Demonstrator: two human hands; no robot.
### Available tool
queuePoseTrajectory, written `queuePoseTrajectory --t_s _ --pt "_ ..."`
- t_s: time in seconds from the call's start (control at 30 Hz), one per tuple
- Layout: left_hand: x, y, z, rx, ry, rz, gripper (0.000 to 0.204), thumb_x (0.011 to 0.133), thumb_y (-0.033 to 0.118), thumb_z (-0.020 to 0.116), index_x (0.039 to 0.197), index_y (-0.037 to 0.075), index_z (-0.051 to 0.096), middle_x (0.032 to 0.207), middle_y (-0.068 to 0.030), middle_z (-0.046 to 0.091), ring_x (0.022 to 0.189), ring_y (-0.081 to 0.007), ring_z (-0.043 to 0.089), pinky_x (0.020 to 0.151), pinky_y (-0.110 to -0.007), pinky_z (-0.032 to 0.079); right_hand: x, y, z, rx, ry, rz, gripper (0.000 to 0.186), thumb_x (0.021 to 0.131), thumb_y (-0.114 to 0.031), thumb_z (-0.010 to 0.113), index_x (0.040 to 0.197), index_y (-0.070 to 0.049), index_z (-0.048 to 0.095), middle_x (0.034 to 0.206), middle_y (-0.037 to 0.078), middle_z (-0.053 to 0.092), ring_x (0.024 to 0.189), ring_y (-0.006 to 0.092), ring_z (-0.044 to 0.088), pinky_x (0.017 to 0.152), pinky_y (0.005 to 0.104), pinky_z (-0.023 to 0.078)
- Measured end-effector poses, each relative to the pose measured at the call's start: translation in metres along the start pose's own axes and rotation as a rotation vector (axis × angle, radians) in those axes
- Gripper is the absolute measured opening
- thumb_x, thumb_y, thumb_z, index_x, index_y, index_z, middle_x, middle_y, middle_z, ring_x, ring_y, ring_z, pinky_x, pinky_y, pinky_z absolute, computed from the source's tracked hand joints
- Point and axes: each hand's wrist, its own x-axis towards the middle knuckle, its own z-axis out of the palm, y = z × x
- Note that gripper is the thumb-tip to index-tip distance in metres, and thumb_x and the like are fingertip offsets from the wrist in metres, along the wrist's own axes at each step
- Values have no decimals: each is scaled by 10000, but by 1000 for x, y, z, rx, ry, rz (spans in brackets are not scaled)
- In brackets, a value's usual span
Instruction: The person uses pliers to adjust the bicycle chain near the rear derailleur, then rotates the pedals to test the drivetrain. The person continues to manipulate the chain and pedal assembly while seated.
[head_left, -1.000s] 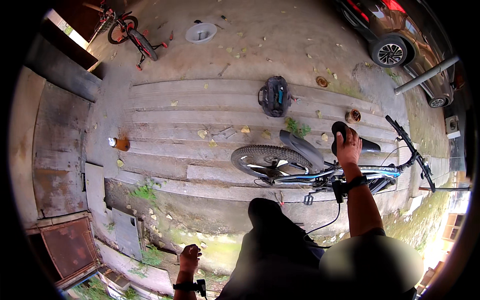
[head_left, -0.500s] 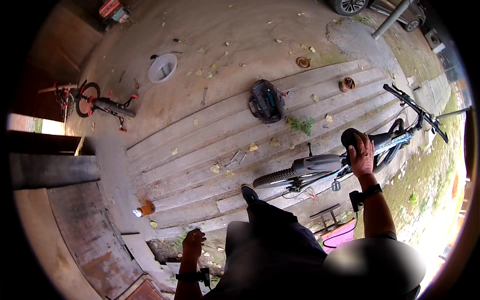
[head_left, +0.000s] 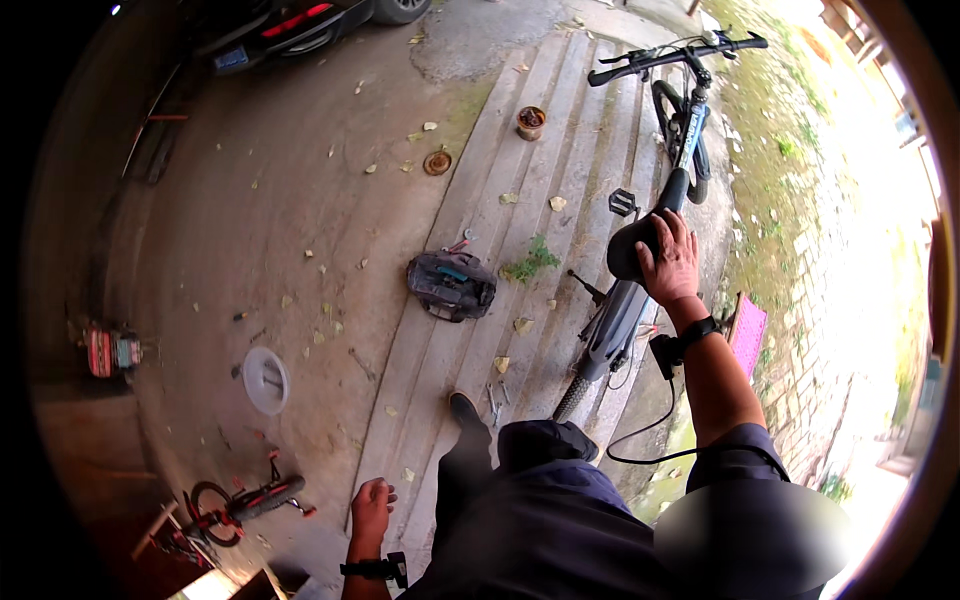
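Observation:
A black and blue bicycle (head_left: 690,140) stands upright at my right, its handlebar (head_left: 680,58) far off and its rear tyre (head_left: 574,398) near my legs. My right hand (head_left: 672,262) lies over its black saddle (head_left: 628,250), fingers curved over the top and thumb apart. The grey rear mudguard (head_left: 612,335) shows below the saddle. Low at the left, my left hand (head_left: 372,505) hangs with its fingers curled in; whether anything is inside is hidden. Wrenches (head_left: 494,400) lie on the ground between my shoe (head_left: 465,408) and the rear tyre.
A dark tool bag (head_left: 450,285) sits on the planks left of the bicycle, near a small plant (head_left: 530,258). Farther off are a rusty can (head_left: 531,122) and a parked car (head_left: 300,30). A white basin (head_left: 265,380) and a red-black small bicycle (head_left: 245,505) lie leftward.
The view has turned to the right, so the bicycle now points away from me. My right hand has stayed on the saddle; my left hand still hangs with curled fingers.

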Motion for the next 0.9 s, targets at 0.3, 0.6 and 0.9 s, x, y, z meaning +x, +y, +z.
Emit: queuePoseTrajectory --t_s 0.3,0.6,0.9 --pt "162 272 7 497 -145 677 350 1025 279 641 1205 -21 627 1063 -150 735 955 -242 726 834 -351 568 3 3 3 34 67 242 685 916 -382 676 1487 -66 471 1563 145 419 1453 335 387 1179 435 352" --pt "154 565 270 694 -245 1284 478 959 373 694 1250 1 622 1180 -216 696 1092 -379 672 942 -452 531 -7 3 7 257 106 333 729 884 -340 709 1491 -33 445 1529 207 448 1404 411 431 1156 489 360" --pt "170 737 502 851 -189 1512 640 909 467 727 1303 -15 583 1283 -263 631 1231 -407 589 1035 -471 474 12 5 -2 358 19 700 762 865 -340 750 1477 2 451 1392 234 548 1261 426 534 1090 477 426"
